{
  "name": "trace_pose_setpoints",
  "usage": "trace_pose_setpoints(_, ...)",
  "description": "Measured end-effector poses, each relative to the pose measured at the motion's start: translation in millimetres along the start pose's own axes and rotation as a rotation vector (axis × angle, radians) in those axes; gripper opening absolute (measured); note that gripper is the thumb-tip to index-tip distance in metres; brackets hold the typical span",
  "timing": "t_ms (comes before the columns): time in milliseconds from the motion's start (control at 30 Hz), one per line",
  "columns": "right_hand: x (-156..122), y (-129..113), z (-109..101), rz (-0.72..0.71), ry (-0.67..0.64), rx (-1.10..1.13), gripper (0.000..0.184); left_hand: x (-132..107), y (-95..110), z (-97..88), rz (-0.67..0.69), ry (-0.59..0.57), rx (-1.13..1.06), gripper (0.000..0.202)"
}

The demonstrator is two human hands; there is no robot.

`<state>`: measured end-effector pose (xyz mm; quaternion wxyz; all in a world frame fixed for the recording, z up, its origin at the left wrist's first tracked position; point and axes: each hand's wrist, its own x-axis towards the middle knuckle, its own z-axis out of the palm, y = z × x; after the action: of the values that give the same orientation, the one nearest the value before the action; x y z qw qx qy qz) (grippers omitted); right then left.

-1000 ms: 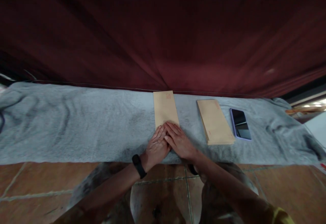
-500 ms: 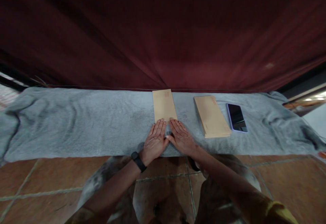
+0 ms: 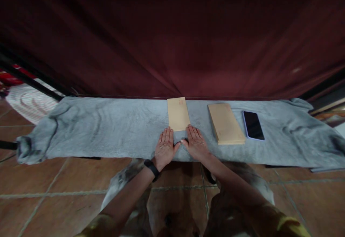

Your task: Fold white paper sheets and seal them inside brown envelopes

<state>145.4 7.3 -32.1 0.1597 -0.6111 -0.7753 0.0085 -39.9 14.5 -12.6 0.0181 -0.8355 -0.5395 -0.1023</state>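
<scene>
A single brown paper envelope [image 3: 178, 114] lies flat on the grey cloth, with faint red print near its far right corner. My left hand [image 3: 165, 146] rests flat, fingers stretched out, its fingertips at the envelope's near left corner. On the near right corner lie the fingertips of my right hand [image 3: 196, 142], which is also flat and open. The thumbs point toward each other and almost meet. To the right sits a stack of brown envelopes [image 3: 225, 124], its layered edges showing at the near side.
A phone [image 3: 253, 125] in a pale purple case lies right of the stack. The grey cloth [image 3: 113, 129] covers a long, narrow bench. Behind it hangs a dark red curtain [image 3: 172, 43]. Tiled floor [image 3: 81, 179] shows below, and striped fabric [image 3: 32, 98] at the far left.
My hands have slid apart along the envelope's near edge to its two corners. The view has shifted slightly, showing more at the left end of the bench.
</scene>
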Motion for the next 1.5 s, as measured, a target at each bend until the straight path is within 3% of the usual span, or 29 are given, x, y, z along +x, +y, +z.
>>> trace_pose_setpoints(133,3,-4,-6,0.022,-0.018,-0.006,0.061,1,1,-3.9,-0.006,0.018,-0.022,0.065)
trace_pose_setpoints(267,8,-3,-15,0.027,-0.011,0.01,0.051,13,10,-7.7,0.128,0.018,-0.08,0.055)
trace_pose_setpoints(467,11,10,-18,0.017,0.024,0.038,0.045,29,20,2.8,0.171,-0.004,-0.13,0.053)
trace_pose_setpoints(567,11,11,-16,-0.016,0.026,0.087,0.048,27,19,8.8,0.175,-0.008,-0.139,0.056)
trace_pose_setpoints(733,15,-5,-13,-0.17,-0.092,0.231,0.059,22,18,11.2,0.171,-0.015,-0.092,0.062)
trace_pose_setpoints(900,17,-13,-10,-0.151,-0.129,0.214,0.062,21,17,7.7,0.185,-0.006,-0.069,0.066)
trace_pose_setpoints(1500,8,1,-7,-0.153,-0.106,0.103,0.061,17,6,0.0,0.131,-0.035,-0.141,0.066)
